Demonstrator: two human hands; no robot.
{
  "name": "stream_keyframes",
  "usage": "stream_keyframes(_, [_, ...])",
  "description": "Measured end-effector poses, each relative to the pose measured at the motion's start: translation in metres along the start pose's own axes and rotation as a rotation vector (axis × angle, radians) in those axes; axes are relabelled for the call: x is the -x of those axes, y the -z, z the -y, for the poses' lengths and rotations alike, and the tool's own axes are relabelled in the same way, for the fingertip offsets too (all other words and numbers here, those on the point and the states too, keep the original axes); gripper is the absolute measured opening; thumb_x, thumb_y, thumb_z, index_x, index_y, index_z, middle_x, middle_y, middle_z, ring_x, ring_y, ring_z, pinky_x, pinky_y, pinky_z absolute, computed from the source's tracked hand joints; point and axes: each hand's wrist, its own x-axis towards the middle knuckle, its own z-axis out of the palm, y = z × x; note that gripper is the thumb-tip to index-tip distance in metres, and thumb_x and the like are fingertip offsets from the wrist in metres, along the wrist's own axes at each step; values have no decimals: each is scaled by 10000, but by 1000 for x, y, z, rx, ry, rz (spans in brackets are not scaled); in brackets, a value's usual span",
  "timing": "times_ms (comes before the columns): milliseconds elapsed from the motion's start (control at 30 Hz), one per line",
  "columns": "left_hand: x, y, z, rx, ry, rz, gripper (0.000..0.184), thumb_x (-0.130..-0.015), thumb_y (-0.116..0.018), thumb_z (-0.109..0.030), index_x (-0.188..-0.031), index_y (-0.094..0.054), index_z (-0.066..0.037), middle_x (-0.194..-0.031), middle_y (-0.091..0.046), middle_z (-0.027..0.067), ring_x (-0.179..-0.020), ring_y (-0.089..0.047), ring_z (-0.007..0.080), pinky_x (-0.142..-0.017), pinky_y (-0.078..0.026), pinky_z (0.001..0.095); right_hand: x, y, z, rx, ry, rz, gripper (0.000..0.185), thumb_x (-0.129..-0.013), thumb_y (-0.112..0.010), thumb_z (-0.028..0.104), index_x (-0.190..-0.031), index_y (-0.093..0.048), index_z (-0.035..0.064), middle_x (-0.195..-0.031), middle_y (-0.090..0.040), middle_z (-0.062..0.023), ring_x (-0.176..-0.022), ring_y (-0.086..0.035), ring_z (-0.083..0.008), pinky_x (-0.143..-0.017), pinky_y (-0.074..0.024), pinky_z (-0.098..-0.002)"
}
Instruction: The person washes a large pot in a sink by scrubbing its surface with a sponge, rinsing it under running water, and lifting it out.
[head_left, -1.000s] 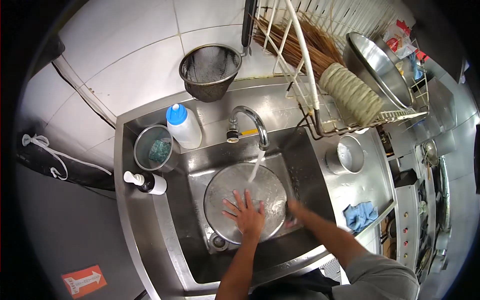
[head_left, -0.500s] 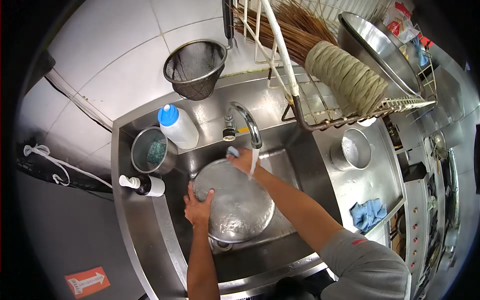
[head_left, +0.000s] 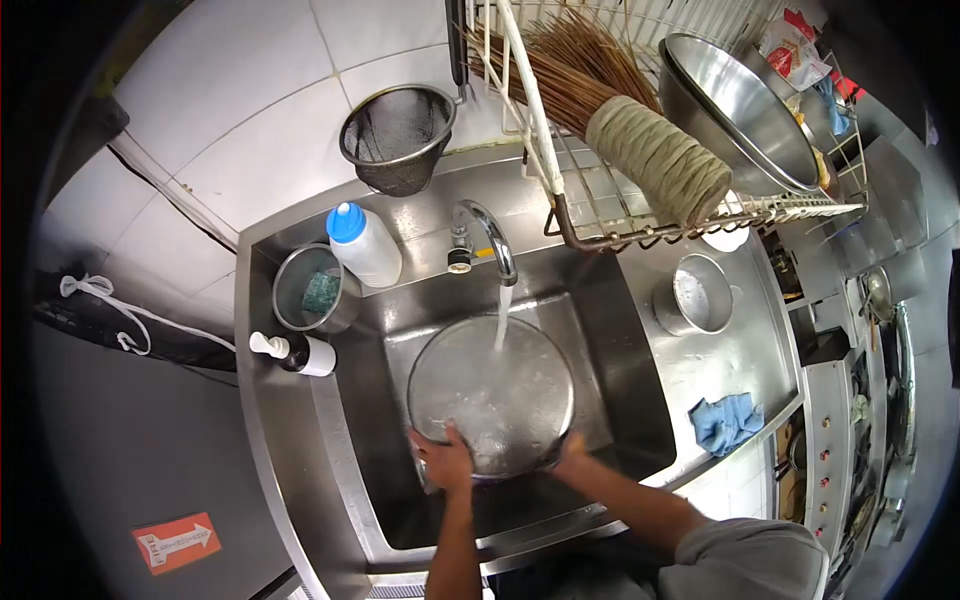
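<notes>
Pump bottle [head_left: 293, 352]: left of left hand | Left hand [head_left: 447, 465]: clamped on rim, thumb over face | Round metal piece [head_left: 490, 390]: in sink [head_left: 630, 420], ahead of hands, under running water [head_left: 503, 318] | Right hand [head_left: 572, 459]: at rim, blurred, grip indeterminable | Blue cloth [head_left: 725, 423]: right of right hand

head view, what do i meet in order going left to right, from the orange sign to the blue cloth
Orange sign → pump bottle → blue-capped bottle → round metal piece → blue cloth
</notes>
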Motion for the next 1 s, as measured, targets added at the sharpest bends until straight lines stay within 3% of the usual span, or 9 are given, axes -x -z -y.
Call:
stream_keyframes(100, [12, -24, 15, 21, -294, -1, 968, -782, -637, -646, -1513, -253, -140, -1484, -306, 252, -1334, -308, 505, -1084, -283, 608, -76, 11, 103, 385, 210, -160, 611, -925, -333, 446, -1304, -557, 24, -1260, -616, -183, -1145, -577, -374, -964, -445, -530])
stream_keyframes(167, [-19, -9, -12, -104, -509, 29, 940, -777, -640, -646, -1504, -289, -164, -1525, -251, 223, -1359, -267, 504, -1087, -278, 611, -109, -32, 162, 1355, 581, -602, 544, -934, -374, 408, -1154, -625, -21, -1083, -687, -192, -1034, -645, -364, -853, -505, -431])
stream_keyframes(300, [-60, -13, -64, -358, -872, -34, 848, -797, -623, -633, -1490, -356, -222, -1590, -176, 133, -1410, -197, 479, -1078, -294, 615, -100, -152, 205, 1926, 860, -132, 715, -877, -487, 640, -1184, -641, 13, -1209, -594, -301, -1191, -544, -389, -994, -411, -413])
stream_keyframes(467, [-47, -9, -53, -314, -681, -24, 826, -824, -592, -626, -1505, -329, -240, -1600, -161, 112, -1378, -252, 475, -1035, -367, 597, -86, -113, 169, 1467, 748, -409, 756, -875, -501, 624, -1154, -613, -70, -1122, -636, -277, -1079, -604, -408, -907, -470, -458])
stream_keyframes(533, [-36, -11, -49, -290, -666, -23, 818, -832, -590, -613, -1508, -323, -238, -1602, -159, 110, -1360, -278, 478, -1020, -387, 593, -45, -64, 117, 814, 439, -526, 810, -868, -479, 664, -1184, -614, -70, -1076, -668, -222, -965, -650, -368, -877, -497, -415])
stream_keyframes(600, [-25, -10, -44, -242, -576, -53, 782, -834, -617, -568, -1491, -350, -239, -1598, -159, 116, -1333, -296, 487, -1024, -373, 591, -63, 16, 63, 836, 401, -659, 818, -888, -449, 657, -1260, -558, -63, -1146, -645, -193, -1029, -624, -334, -898, -493, -428])
stream_keyframes(700, [10, -12, -34, -205, -488, -116, 787, -866, -597, -519, -1507, -303, -171, -1591, -132, 175, -1315, -286, 534, -1013, -371, 612, -28, -12, 13, 120, 47, -706, 797, -919, -418, 601, -1379, -422, -50, -1370, -501, -231, -1248, -497, -357, -1007, -427, -457])
stream_keyframes(800, [54, -31, -19, -212, -359, -114, 827, -877, -580, -521, -1526, -245, -133, -1588, -83, 225, -1303, -261, 588, -1032, -334, 633, -52, -7, 43, 826, 394, -885, 755, -895, -452, 602, -1214, -594, -68, -1223, -605, -277, -1164, -564, -420, -979, -428, -463])
stream_keyframes(1000, [23, -9, -15, -393, -471, -55, 937, -801, -623, -633, -1537, -231, -205, -1603, -55, 201, -1388, -65, 597, -1039, -189, 745, -79, -165, 113, 1515, 862, -464, 636, -864, -519, 587, -1056, -675, 2, -1065, -666, -250, -1025, -632, -410, -864, -504, -461])
